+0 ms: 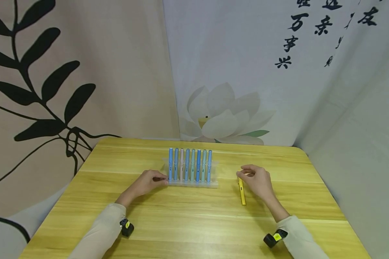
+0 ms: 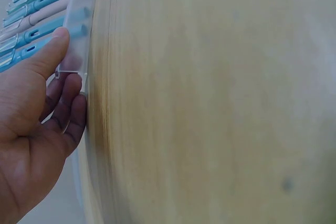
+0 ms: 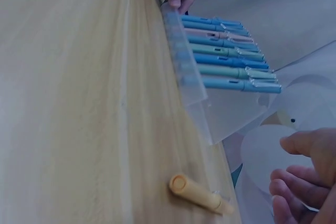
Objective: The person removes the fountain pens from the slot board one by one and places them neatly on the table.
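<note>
A clear plastic pen stand holds a row of blue, green and pink pens, several in all. My left hand grips the stand's left end; in the left wrist view its thumb lies along the front edge with the fingers curled beneath. On the table to the right lies a yellow pen, its near end toward me. My right hand hovers by the pen's far end. The right wrist view shows this hand with thumb and fingers apart and a gap between it and the pen.
The wooden table runs back to a wall cloth with a lotus print and black leaf shapes. A pale curtain hangs along the right side. A small black camera sits on each wrist.
</note>
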Demonstrator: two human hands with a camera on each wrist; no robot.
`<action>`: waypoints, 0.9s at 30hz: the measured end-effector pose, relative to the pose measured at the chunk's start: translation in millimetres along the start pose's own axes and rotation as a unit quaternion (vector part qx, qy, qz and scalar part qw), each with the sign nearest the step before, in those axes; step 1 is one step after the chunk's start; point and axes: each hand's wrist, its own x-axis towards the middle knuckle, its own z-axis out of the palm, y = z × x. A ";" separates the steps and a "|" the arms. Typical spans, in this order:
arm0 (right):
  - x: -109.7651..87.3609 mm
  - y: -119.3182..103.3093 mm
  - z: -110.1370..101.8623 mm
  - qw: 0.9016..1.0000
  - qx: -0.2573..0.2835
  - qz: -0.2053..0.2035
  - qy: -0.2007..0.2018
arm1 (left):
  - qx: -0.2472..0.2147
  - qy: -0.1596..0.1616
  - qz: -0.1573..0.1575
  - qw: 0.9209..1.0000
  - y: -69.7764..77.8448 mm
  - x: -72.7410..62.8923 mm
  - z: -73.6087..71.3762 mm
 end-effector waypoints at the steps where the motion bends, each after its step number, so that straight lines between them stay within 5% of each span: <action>1: -0.2 -2.3 -0.1 1.000 0.005 -0.003 -0.001 | 0.000 0.000 -0.002 1.000 -0.1 0.0 0.2; 27: 3.9 -36.5 28.8 0.996 0.079 -0.033 -0.017 | -0.004 -0.004 -0.013 1.000 0.7 0.8 0.4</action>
